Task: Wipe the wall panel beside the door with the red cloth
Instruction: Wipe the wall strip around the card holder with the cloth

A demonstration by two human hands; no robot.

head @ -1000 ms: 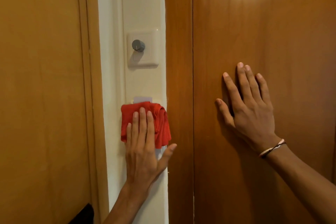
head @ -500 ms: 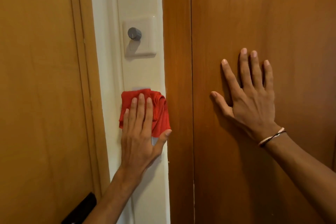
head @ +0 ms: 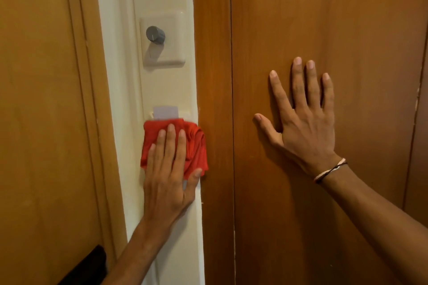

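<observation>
A narrow cream wall panel (head: pixel 162 90) runs vertically between two wooden door surfaces. My left hand (head: pixel 168 178) lies flat on a folded red cloth (head: pixel 196 146) and presses it against the panel at mid height, fingers pointing up and thumb at the cloth's lower right. The cloth covers the lower part of a card holder; a pale card (head: pixel 165 112) sticks out just above it. My right hand (head: pixel 303 122) rests flat with spread fingers on the brown wooden door (head: pixel 324 18) to the right, holding nothing.
A cream switch plate (head: pixel 171 53) with a grey round knob (head: pixel 154 34) sits on the panel above the cloth. A lighter wooden door (head: pixel 39 99) stands at the left, with a black handle (head: pixel 90 264) at the bottom. A wooden frame strip (head: pixel 212 76) borders the panel's right edge.
My left hand and the red cloth have slid slightly down the panel, uncovering the pale card above. My right hand stays flat on the door.
</observation>
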